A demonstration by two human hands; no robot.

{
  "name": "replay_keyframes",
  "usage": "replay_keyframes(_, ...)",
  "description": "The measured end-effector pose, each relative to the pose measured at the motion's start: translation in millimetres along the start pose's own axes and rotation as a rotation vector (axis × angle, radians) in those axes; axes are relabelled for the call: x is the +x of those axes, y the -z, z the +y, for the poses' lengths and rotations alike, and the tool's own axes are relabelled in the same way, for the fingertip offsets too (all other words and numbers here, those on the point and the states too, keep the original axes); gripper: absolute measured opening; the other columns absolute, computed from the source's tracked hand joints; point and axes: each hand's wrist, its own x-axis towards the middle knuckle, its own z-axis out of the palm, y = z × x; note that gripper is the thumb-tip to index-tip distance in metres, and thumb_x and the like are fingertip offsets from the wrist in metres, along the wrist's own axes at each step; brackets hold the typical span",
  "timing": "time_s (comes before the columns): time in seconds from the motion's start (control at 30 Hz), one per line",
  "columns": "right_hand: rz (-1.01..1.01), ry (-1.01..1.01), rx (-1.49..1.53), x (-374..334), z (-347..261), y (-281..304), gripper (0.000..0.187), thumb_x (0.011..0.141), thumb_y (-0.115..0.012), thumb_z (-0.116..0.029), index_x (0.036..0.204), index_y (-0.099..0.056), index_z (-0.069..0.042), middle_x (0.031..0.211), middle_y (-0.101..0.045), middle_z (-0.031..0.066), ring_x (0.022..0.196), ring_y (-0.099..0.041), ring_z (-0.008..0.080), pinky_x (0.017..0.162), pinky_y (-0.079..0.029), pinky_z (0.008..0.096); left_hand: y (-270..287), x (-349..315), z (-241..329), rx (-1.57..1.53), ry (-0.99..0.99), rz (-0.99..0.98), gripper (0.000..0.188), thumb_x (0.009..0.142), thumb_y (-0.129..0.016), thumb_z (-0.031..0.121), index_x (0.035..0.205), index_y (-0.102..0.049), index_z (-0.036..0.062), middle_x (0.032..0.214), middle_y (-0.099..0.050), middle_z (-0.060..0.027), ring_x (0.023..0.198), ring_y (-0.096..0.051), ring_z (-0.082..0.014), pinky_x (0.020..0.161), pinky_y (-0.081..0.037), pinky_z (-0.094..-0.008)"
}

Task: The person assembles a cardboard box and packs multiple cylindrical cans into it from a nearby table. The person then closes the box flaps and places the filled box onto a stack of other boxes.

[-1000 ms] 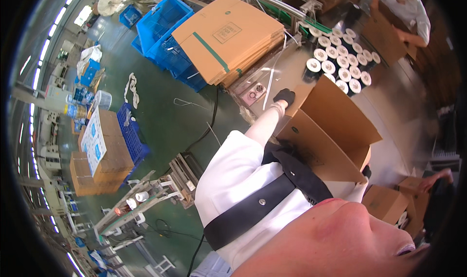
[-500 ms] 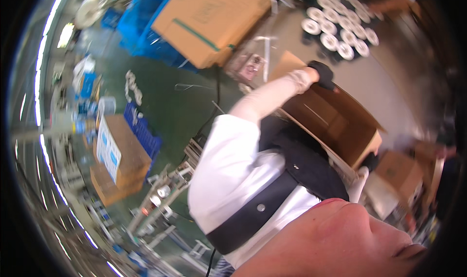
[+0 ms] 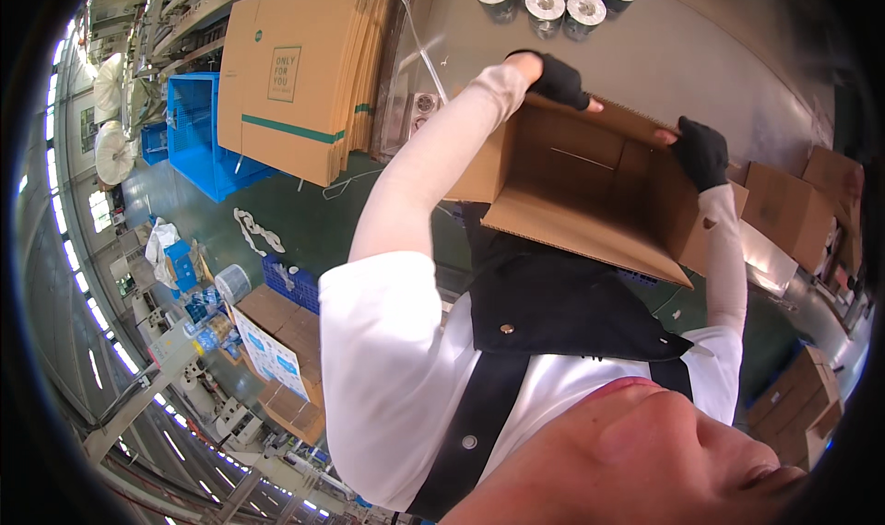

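Observation:
An open cardboard box (image 3: 562, 179) is in front of my chest, its flaps spread and its inside facing me. My left hand (image 3: 560, 82), in a black fingerless glove, is closed on the box's far edge near its left corner. My right hand (image 3: 701, 153), gloved the same way, grips the same far edge toward the right, with the thumb and fingertips bare. The near flap (image 3: 585, 236) slopes toward my black apron (image 3: 544, 304). Inside the box only brown walls and a pale slit of light show.
Several white-topped rolls (image 3: 545, 5) stand on the metal table (image 3: 687, 59) beyond the box. Stacked flat cartons (image 3: 300, 73) lean by a blue crate (image 3: 192, 133) at the left. More cardboard boxes (image 3: 784, 207) are at the right. A blue pallet (image 3: 290, 281) lies on the green floor.
My right hand has come up from the box's near right side to its far edge. The box has turned more level in view. The head view has swung, so fewer rolls show.

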Motion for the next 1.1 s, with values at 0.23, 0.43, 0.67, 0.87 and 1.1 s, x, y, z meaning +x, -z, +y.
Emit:
replay_keyframes(0.23, -0.241, -0.092, 0.268, 122.6, 32.7, -117.9, 0.047, 0.086, -0.047, -0.046, 0.070, -0.058, -0.003, 0.070, -0.059, 0.0199, 0.071, -0.057, 0.0387, 0.066, -0.044, 0.0443, -54.4, 145.9, -96.5, -0.328, 0.217, 0.341, 0.069, 0.080, -0.045, 0.065, 0.101, -0.066, 0.0029, 0.108, -0.063, -0.0177, 0.106, -0.057, -0.0316, 0.096, -0.038, -0.0357)
replay_keyframes(0.43, 0.014, 0.352, 0.311, 190.4, 36.6, -180.2, 0.026, 0.072, -0.065, -0.021, 0.095, -0.062, -0.010, 0.100, -0.060, 0.0139, 0.099, -0.055, 0.0316, 0.082, -0.043, 0.0434, -30.1, 205.2, -128.8, -0.638, -0.159, 0.615, 0.028, 0.077, -0.064, 0.037, 0.085, -0.063, 0.0094, 0.086, -0.065, -0.0157, 0.082, -0.062, -0.0317, 0.075, -0.048, -0.0408)
replay_keyframes(0.67, 0.264, 0.464, -0.012, 384.9, 24.0, -190.8, 0.046, 0.066, -0.067, -0.014, 0.112, -0.059, -0.017, 0.129, -0.044, 0.0198, 0.120, -0.040, 0.0379, 0.101, -0.035, 0.0446, 51.7, 257.8, -222.4, 0.143, 0.174, 1.155, 0.043, 0.067, -0.063, 0.023, 0.110, -0.062, 0.0189, 0.121, -0.043, -0.0229, 0.114, -0.037, -0.0400, 0.094, -0.032, -0.0490)
replay_keyframes(0.87, 0.047, 0.218, 0.111, 421.6, 28.7, -232.9, 0.039, 0.079, -0.059, -0.029, 0.117, -0.059, -0.019, 0.125, -0.049, 0.0170, 0.120, -0.042, 0.0353, 0.101, -0.035, 0.0412, 85.1, 268.3, -221.4, 0.398, 0.277, 0.784, 0.048, 0.064, -0.066, 0.042, 0.108, -0.061, 0.0233, 0.119, -0.048, -0.0209, 0.116, -0.040, -0.0409, 0.095, -0.028, -0.0571)
replay_keyframes(1.1, -0.242, 0.219, 0.460, 309.0, 87.4, -52.4, 0.043, 0.069, -0.067, -0.036, 0.104, -0.063, -0.011, 0.104, -0.057, 0.0155, 0.099, -0.055, 0.0305, 0.081, -0.044, 0.0386, 52.9, 155.7, -233.5, 0.199, 0.091, 1.051, 0.045, 0.076, -0.067, 0.036, 0.115, -0.060, 0.0146, 0.122, -0.049, -0.0226, 0.115, -0.044, -0.0376, 0.100, -0.032, -0.0431)
